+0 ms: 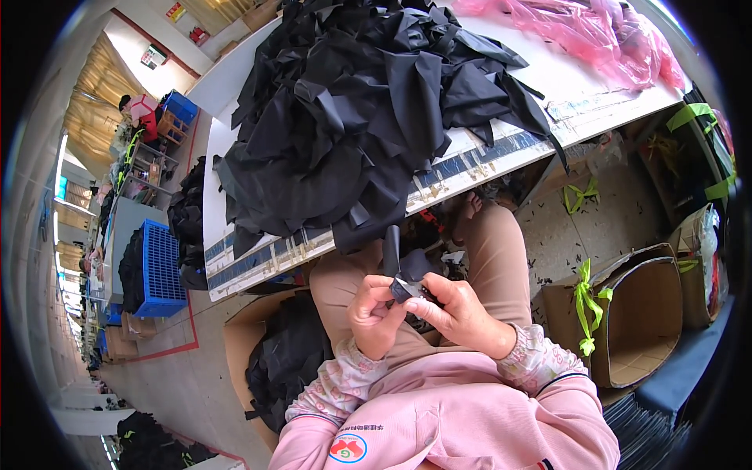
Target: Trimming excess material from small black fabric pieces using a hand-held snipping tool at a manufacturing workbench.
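Both hands, left hand (374,312) & right hand (458,313), pinch soft, light black cloth piece (407,270) at 12 o'clock; grab its edge, I think.

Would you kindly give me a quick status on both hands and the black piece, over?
Left hand and right hand both gripping small black fabric piece over lap. Black fabric pile on table ahead. Nothing in the way.

Black fabric pile (352,102) heaped at 12 o'clock on white table (580,86). Translucent pink plastic (595,35) at 1 o'clock. Small black fabric piece (407,270) at centre, between left hand (374,309) and right hand (462,313). Pink jacket (439,423) with floral-print cuffs at 6 o'clock. Tan trousers (493,258). Blue crate (160,270) at 9 o'clock. Brown cardboard box (642,321) with lime-green ribbon (583,301) at 3 o'clock.
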A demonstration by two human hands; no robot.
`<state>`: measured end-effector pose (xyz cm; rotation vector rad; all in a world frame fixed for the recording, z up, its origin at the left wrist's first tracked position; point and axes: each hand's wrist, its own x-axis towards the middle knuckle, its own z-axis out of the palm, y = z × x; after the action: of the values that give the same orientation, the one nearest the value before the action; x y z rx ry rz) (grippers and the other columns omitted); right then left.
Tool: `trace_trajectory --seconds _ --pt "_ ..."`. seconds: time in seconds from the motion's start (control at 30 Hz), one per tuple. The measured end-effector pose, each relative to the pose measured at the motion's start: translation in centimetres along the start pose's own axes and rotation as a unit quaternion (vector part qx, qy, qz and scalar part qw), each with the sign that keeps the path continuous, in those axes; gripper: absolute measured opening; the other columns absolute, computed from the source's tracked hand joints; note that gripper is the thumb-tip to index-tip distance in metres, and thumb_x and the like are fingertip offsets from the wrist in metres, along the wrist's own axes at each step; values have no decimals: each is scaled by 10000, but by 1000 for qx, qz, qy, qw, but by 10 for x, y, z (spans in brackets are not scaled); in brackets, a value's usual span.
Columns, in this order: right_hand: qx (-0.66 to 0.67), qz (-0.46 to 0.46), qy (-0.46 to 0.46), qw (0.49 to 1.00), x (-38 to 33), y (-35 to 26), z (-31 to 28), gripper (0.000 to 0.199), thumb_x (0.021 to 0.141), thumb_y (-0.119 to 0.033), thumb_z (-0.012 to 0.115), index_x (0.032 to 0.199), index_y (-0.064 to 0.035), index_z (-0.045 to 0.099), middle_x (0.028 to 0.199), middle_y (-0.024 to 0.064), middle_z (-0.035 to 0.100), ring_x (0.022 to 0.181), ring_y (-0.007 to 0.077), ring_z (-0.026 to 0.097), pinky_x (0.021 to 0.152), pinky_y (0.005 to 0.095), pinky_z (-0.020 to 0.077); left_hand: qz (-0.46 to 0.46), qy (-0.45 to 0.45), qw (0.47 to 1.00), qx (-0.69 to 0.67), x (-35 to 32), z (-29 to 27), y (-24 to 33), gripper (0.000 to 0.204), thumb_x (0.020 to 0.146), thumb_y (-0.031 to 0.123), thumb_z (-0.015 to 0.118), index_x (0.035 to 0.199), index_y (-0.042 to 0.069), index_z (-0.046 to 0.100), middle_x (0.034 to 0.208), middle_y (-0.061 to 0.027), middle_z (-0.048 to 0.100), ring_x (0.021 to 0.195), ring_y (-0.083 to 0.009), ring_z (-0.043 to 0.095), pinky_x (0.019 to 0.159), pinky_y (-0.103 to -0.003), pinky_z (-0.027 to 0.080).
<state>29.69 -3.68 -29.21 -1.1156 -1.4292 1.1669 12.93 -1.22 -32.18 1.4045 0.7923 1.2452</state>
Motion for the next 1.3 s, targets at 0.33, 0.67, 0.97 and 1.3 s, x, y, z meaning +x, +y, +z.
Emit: trace_trajectory --seconds 0.33,0.67,0.97,1.3 --pt "7 26 1 1000 -4 2 -2 263 914 -229 646 832 -9 529 592 37 407 565 92 345 474 274 339 -11 -31 999 4 2 -2 5 147 819 -104 633 948 -36 611 1045 -75 535 863 -108 565 738 -218 461" --pt "-70 13 -55 996 2 -6 -25 356 880 -294 675 791 12 515 583 136 505 489 237 465 480 354 393 -79 -114 980 -140 22 -18 10 88 844 -72 612 920 -29 609 1008 -59 542 912 -125 560 840 -254 451" --pt "-191 -51 -76 977 4 -12 -36 383 856 -347 677 778 -18 498 582 157 554 542 369 573 481 412 428 -140 -199 959 -142 27 -29 10 99 838 -38 633 937 -32 624 1001 -66 549 912 -127 543 824 -254 439" --pt "-259 -105 -77 957 5 -11 -38 403 842 -348 690 742 -39 451 545 145 534 509 361 559 451 408 407 -163 -248 948 -119 30 -30 13 109 837 -1 652 937 -35 625 982 -60 545 895 -127 535 812 -258 433"
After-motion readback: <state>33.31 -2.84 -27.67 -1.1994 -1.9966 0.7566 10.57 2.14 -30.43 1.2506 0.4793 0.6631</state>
